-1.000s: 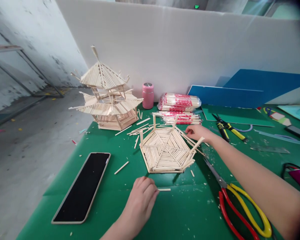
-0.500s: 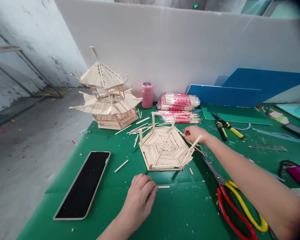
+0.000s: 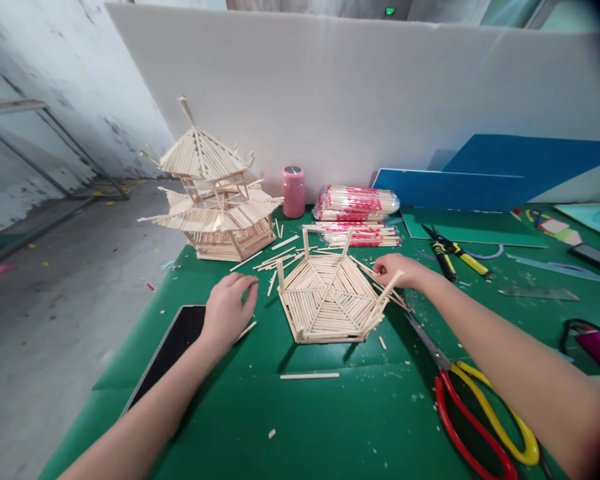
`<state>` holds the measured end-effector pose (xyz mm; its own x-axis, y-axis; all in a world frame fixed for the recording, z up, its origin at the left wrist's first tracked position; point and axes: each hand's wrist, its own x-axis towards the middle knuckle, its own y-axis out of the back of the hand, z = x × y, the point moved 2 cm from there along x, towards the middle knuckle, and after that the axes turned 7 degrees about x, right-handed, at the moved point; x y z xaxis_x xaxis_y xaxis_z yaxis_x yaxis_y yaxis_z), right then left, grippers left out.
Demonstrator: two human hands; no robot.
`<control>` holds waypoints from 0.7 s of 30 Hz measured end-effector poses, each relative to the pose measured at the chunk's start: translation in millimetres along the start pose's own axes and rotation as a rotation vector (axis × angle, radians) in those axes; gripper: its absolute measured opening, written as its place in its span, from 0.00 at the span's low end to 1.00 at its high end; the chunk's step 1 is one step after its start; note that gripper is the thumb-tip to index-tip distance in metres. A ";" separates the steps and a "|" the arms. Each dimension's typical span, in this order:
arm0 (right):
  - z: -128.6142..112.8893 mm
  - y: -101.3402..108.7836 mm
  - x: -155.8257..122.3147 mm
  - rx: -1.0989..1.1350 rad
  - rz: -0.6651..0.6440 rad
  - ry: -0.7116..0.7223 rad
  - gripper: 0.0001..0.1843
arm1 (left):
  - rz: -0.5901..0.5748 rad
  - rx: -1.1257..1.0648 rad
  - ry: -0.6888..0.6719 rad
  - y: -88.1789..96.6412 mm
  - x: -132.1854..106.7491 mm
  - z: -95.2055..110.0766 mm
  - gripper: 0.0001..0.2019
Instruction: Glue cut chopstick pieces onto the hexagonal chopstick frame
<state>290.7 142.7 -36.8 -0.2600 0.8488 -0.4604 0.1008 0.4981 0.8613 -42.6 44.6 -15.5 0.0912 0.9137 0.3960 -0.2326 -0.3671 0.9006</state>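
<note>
Hands are working around the hexagonal stick panel (image 3: 330, 300), which lies flat mid-counter (image 3: 330, 433) with corner posts sticking up. My read: this is the fit-and-fetch stage, one hand steadying or adjusting the rim, the other over loose stock.

Right hand (image 3: 395, 270): at the panel's right rear corner. The fingers (image 3: 380, 270) are bunched together, tips against the rim sticks beside a slanted post. Can't tell if a stick is pinched between them.

Left hand (image 3: 229, 303): palm down, left of the panel, over the top end of the phone (image 3: 173, 347). The fingers (image 3: 247, 287) are loosely curled, not closed on anything I can see. A short stick (image 3: 247, 329) lies just beside the heel of that hand. A long stick (image 3: 309, 376) lies alone in front of the panel, clear of both hands.

Judgement: any pick from the mat needs a fine fingertip pinch, since the sticks lie flat. The right hand should go light on that rim, because the posts look easy to knock.

Nearby: pagoda model (image 3: 213, 193) at the back left, scissors (image 3: 480, 413) at the right front, near the right forearm.
</note>
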 end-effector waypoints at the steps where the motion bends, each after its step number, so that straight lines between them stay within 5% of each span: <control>1: 0.5 0.4 -1.8 0.015 0.002 0.011 0.15 | -0.038 0.015 -0.006 -4.4 8.5 -3.7 0.11; 13: 2.9 -2.0 -18.5 0.146 0.088 0.055 0.15 | -0.580 0.157 -0.192 -60.9 97.5 9.6 0.15; 17: 8.2 -2.3 -21.6 0.200 0.177 0.043 0.15 | -0.616 0.191 -0.206 -68.8 103.0 16.2 0.15; 21: 11.6 8.5 -33.9 0.269 0.348 0.042 0.11 | -0.546 0.194 -0.162 -52.8 97.2 17.7 0.15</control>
<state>311.6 120.2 -16.4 -0.2044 0.9690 -0.1386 0.4341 0.2166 0.8744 -4.4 149.7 -21.4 0.2976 0.9466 -0.1243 0.0688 0.1086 0.9917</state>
